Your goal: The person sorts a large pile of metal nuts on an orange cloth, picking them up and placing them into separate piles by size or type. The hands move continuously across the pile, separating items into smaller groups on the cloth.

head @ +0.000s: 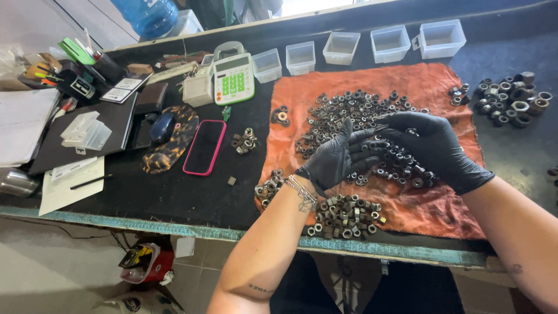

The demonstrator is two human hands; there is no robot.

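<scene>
Sorting through loose metal nuts, both black-gloved hands work over an orange cloth (442, 209) spread on the dark bench (174, 197). Nearest the body, just below the left wrist, lies a small pile of nuts (346, 216), some bright and some rusty, with a smaller cluster (268, 187) beside it at the cloth's edge.

The left hand (337, 160) is cupped palm-up, fingers (363, 152) loosely curled and released rather than clenched; whether a nut rests in the palm cannot be told. The right hand (433, 148) arches over the main heap of nuts (360, 119), its fingers (390, 129) spread and touching the pieces beneath, gripping nothing that shows.

These nuts look hard, rigid and dense for their size, heavy as a handful yet light singly. Probably slightly oily or rusty, they could slide on the gloves and roll away; the cloth should damp that. A single one seems best pinched across two opposite flats, while several are better scooped into the cupped palm.

Beyond the fingers to the right sits a group of larger nuts (511, 102) on bare bench. Farther off stands a row of empty clear plastic tubs (389, 43); to the left, well apart, are a pink-edged phone (204, 146) and a green-keyed calculator (233, 78).
</scene>
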